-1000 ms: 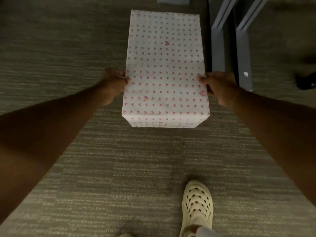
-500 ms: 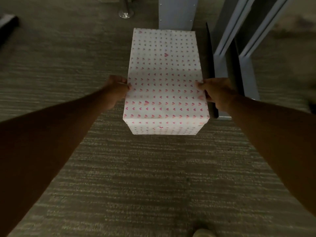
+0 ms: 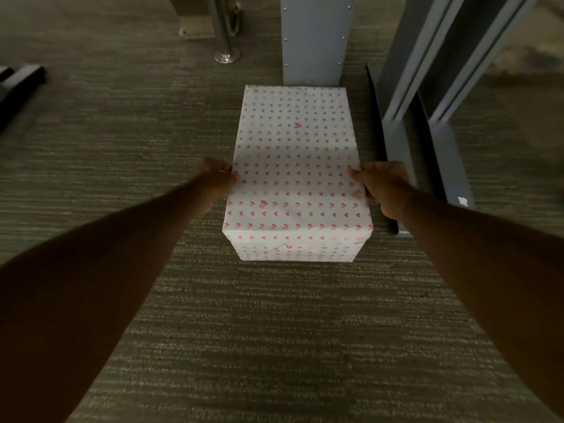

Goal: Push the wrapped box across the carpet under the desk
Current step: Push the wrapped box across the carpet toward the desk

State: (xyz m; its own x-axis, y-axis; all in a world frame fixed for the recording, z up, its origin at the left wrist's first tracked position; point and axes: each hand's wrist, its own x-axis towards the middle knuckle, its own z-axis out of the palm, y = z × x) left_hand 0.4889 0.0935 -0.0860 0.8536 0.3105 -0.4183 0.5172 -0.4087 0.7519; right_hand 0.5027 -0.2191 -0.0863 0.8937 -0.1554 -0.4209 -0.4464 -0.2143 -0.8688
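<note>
The wrapped box, white paper with small pink hearts, lies lengthwise on the grey striped carpet in the middle of the view. My left hand presses against its left side, thumb on the top edge. On the opposite side my right hand grips the right edge the same way. The box's far end sits just in front of a grey metal desk panel.
Grey desk legs with long floor feet run along the box's right side, close to my right hand. A chrome post with a round foot stands at the back left. A dark object lies at the far left.
The box has slid forward over the carpet with both hands on its sides, up to the grey panel. The view has tipped up, so my shoe has left the frame.
</note>
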